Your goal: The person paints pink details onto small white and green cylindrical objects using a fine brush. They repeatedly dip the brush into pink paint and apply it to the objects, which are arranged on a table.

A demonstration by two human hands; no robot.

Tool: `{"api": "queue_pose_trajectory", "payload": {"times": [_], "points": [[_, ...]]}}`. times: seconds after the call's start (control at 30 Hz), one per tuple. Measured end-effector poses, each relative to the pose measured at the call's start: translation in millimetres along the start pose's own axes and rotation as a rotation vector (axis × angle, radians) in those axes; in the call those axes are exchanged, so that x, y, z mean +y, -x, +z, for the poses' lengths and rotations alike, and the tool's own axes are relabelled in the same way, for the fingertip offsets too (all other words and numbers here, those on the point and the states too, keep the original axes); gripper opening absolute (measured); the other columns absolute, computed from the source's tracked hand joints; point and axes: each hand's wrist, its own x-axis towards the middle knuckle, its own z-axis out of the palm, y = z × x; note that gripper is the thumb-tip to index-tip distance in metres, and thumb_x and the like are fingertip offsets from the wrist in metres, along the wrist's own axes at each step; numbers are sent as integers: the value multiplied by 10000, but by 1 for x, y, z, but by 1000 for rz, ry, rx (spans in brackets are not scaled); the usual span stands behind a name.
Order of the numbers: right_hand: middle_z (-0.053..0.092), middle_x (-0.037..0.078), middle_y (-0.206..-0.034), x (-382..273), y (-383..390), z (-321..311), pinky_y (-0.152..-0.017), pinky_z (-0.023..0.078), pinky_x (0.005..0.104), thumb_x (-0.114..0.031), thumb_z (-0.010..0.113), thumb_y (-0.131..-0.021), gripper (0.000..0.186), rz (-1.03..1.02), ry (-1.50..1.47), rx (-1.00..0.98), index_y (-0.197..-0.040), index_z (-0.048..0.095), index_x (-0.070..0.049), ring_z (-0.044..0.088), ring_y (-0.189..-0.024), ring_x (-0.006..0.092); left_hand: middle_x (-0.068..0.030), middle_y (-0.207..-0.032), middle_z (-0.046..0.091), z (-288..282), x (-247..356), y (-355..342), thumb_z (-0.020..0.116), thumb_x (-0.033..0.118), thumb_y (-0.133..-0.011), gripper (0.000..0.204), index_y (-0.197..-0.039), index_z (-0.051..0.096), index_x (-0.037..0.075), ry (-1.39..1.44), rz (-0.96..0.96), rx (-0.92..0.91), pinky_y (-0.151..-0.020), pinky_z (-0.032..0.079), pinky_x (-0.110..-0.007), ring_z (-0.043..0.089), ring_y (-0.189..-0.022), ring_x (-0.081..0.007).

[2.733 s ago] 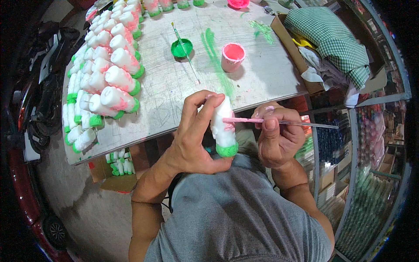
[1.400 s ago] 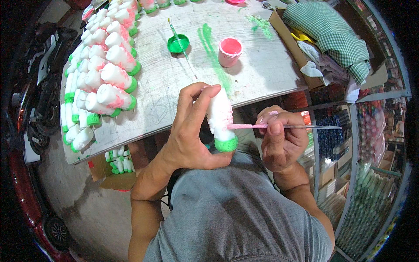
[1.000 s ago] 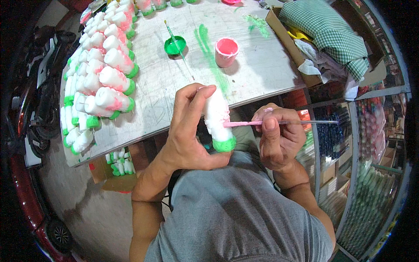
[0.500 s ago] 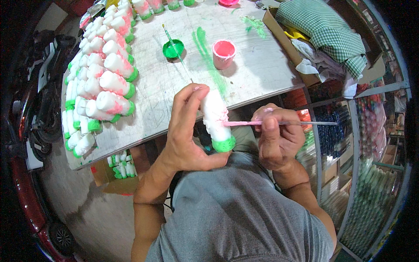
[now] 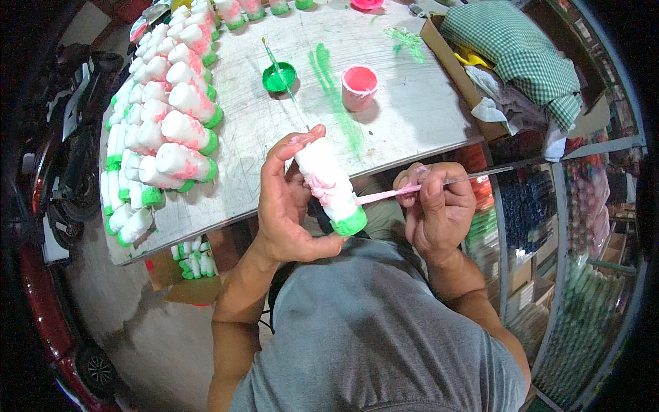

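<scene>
My left hand [image 5: 281, 206] grips a white molded candle [image 5: 322, 178] with a green base and pink paint on its raised middle, holding it tilted between thumb and fingers above my lap, just in front of the table edge. My right hand [image 5: 439, 206] is closed on a clear-handled paintbrush [image 5: 473, 176] coated in pink, its tip touching the candle's lower right side. Beyond them on the white table [image 5: 240, 123] stand a pink paint cup [image 5: 360, 89] and a green paint dish [image 5: 279, 81] with another brush laid across it.
Many similar candles [image 5: 180, 159] crowd the table's left side. A cardboard box [image 5: 468, 103] with checked cloth [image 5: 515, 62] sits at the right. A box of candles [image 5: 195, 259] lies below the table. Shelving [image 5: 576, 288] stands right, a red car [image 5: 51, 323] and motorcycles [image 5: 72, 172] left.
My left hand has moved up and left and turned the candle, showing more of its pink-painted face. The brush in my right hand now slants and touches lower on the candle, near the green base.
</scene>
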Motion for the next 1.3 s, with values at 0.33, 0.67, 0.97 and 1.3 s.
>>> {"api": "queue_pose_trajectory", "payload": {"times": [0.33, 0.67, 0.97, 1.3], "points": [[657, 112, -873, -1, -4, 5, -672, 492, 266, -168, 648, -1000, 177, -31, 85, -6, -1019, 553, -21, 579, -737, 129, -187, -1476, 330, 2, 1, 1, 833, 23, -520, 1138, -1495, 247, 67, 89, -6, 6, -1195, 302, -494, 341, -1453, -407], [679, 144, -923, -4, 2, 11, -724, 530, 267, -106, 623, -1003, 137, -105, 173, -74, -1056, 545, -7, 638, -803, 154, -180, -1448, 353, 5, 4, -3, 830, 26, -532, 1088, -1467, 274, 48, 2, 1, 3, -1192, 304, -495, 373, -1433, -399], [693, 151, -914, -7, 0, 6, -719, 538, 285, -24, 620, -979, 95, -197, 325, -98, -1040, 559, 14, 654, -797, 163, -179, -1435, 365, 4, 5, -3, 837, 25, -537, 1081, -1461, 278, 58, -55, 13, -18, -1186, 309, -477, 376, -1431, -383], [677, 147, -892, -3, -2, 4, -705, 541, 297, -14, 609, -975, 82, -283, 345, -104, -1030, 562, 24, 660, -773, 188, -186, -1459, 334, 5, 6, -5, 825, 10, -554, 1079, -1469, 255, 65, -76, 14, -56, -1178, 315, -435, 354, -1450, -338]]}}
